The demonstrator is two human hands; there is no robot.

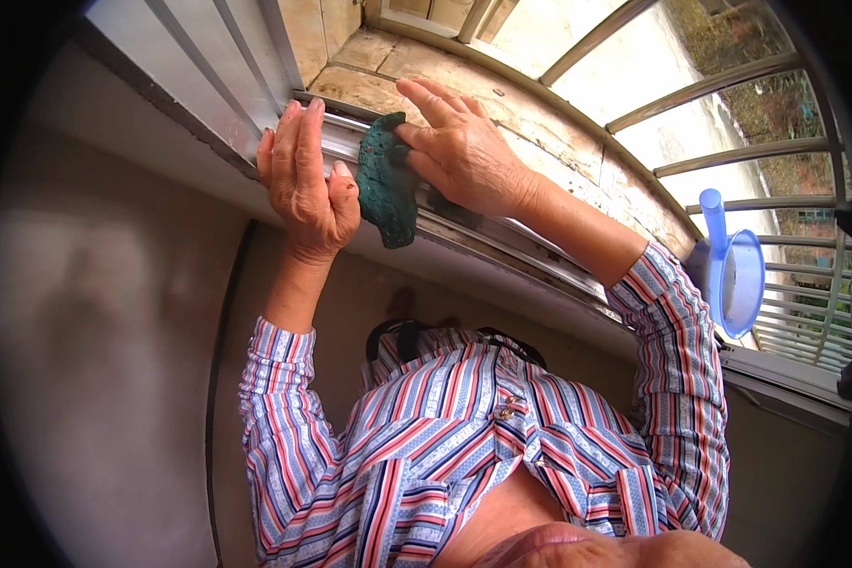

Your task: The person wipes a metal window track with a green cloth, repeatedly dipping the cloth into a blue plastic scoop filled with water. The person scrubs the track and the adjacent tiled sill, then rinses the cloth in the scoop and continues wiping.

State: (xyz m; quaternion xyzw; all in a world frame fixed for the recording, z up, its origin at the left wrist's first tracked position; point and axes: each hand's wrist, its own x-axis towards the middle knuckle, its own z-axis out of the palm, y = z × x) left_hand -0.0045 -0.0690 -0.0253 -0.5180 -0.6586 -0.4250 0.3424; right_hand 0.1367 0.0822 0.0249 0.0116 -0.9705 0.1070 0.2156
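A dark green, rough-textured cloth (pixel 388 182) lies across the window track (pixel 346 142) and hangs over the sill's inner edge. My right hand (pixel 469 156) is on the cloth's right side, with its thumb and a finger gripping the edge and its other fingers stretched out above the track. To the left of the cloth, my left hand (pixel 308 189) is open and holds nothing. Its fingers point up and rest close to the end of the track, beside the grey sliding window frame (pixel 227 66). The thumb tip is near the cloth's left edge.
Beyond the track runs a stained tiled ledge (pixel 559 142), bounded by metal bars (pixel 719 95). A blue plastic dipper (pixel 738 275) with a handle stands at the right by the bars. Below the sill is a grey wall (pixel 114 331).
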